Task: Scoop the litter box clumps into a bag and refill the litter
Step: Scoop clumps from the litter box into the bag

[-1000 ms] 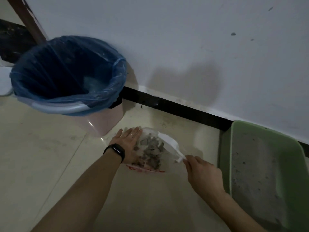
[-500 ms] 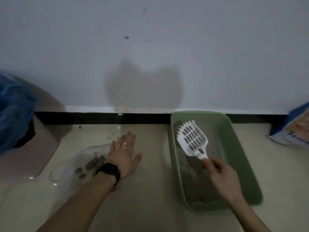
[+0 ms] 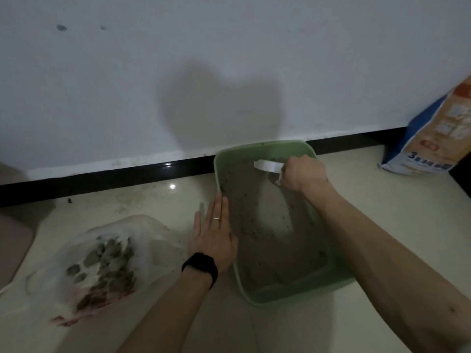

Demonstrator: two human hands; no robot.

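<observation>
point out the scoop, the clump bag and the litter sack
scoop (image 3: 267,166): head view, on its white head
bag (image 3: 153,233): head view, on bare plastic at its upper right
litter sack (image 3: 433,138): head view, on its orange front

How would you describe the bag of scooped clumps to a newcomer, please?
Find the green litter box by the wall. Left of it, a clear bag lies on the floor. Grey clumps inside distinguish it from the printed sack at right.

bag (image 3: 107,261) left of litter box (image 3: 298,293) | litter sack (image 3: 433,138) far right
</observation>
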